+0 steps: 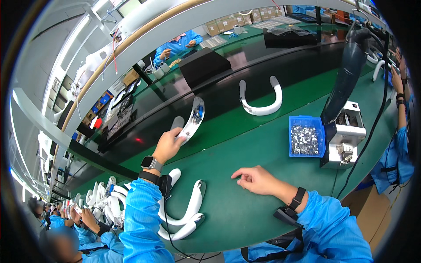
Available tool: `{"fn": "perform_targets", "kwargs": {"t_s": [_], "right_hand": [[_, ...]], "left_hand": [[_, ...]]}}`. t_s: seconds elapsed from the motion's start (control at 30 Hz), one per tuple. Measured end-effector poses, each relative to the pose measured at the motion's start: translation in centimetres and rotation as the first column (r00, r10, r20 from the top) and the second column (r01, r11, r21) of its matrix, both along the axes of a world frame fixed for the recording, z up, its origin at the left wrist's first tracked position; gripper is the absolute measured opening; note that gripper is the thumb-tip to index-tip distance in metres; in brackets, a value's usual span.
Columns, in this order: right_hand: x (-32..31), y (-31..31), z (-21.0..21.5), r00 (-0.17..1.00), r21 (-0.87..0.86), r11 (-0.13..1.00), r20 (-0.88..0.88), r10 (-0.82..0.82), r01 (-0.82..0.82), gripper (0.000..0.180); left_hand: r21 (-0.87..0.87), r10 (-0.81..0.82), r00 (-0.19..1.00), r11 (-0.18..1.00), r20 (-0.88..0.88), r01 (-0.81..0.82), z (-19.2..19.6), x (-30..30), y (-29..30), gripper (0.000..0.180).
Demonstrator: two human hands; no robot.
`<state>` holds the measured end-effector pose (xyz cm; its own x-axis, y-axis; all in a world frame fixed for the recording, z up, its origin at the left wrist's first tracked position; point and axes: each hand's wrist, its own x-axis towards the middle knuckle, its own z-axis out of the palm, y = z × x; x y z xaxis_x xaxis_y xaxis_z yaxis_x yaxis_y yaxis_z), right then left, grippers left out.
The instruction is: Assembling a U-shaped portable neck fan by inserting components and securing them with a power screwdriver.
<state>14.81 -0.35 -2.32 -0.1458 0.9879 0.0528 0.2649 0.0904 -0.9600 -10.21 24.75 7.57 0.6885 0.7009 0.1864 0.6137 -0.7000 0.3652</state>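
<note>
My left hand (169,143) grips a curved white half-shell part (193,118), holding it up over the edge of the black conveyor belt (228,87). Its open inside with a small blue piece faces me. My right hand (254,179) rests on the green bench top (245,144), fingers loosely curled and holding nothing. A finished white U-shaped neckband (262,100) lies on the belt beyond. Two more white U-shaped housings (186,215) lie beside my left forearm.
A blue bin of small metal parts (306,141) stands right of centre, next to a small white machine (344,140) with a dark hose. A pile of white shells (103,193) lies at the left. Other workers in blue coats sit at left, right and across.
</note>
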Motion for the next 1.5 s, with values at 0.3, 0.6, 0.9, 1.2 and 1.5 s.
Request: {"fn": "perform_targets", "kwargs": {"t_s": [0.3,0.6,0.9,1.2,1.5], "right_hand": [[2.9,-2.1,6.6,0.773,0.823,0.394,-0.084,-0.629,0.41,0.045],[1.4,-6.6,9.8,0.955,0.651,0.735,0.051,-0.292,0.19,0.063],[-3.1,-9.5,8.4,0.884,0.433,0.772,-0.263,-0.386,0.466,0.061],[4.3,-9.2,10.3,0.876,0.707,0.611,-0.024,-0.481,0.355,0.022],[5.1,-11.9,10.7,0.807,0.852,0.5,0.401,-0.434,-0.154,0.032]], "left_hand": [[-0.148,-0.431,0.843,0.902,-0.323,0.405,9.0,6.1,-11.5,0.024],[-0.048,-0.429,0.896,0.903,-0.112,0.426,12.6,7.2,-18.8,0.03],[-0.793,0.521,0.623,0.531,0.584,0.3,4.4,7.4,-25.7,0.051],[-0.776,0.534,0.569,0.354,0.626,0.522,3.0,10.9,-26.4,0.045],[-0.763,0.462,0.612,0.304,0.642,0.571,1.0,13.3,-27.2,0.043]]}}
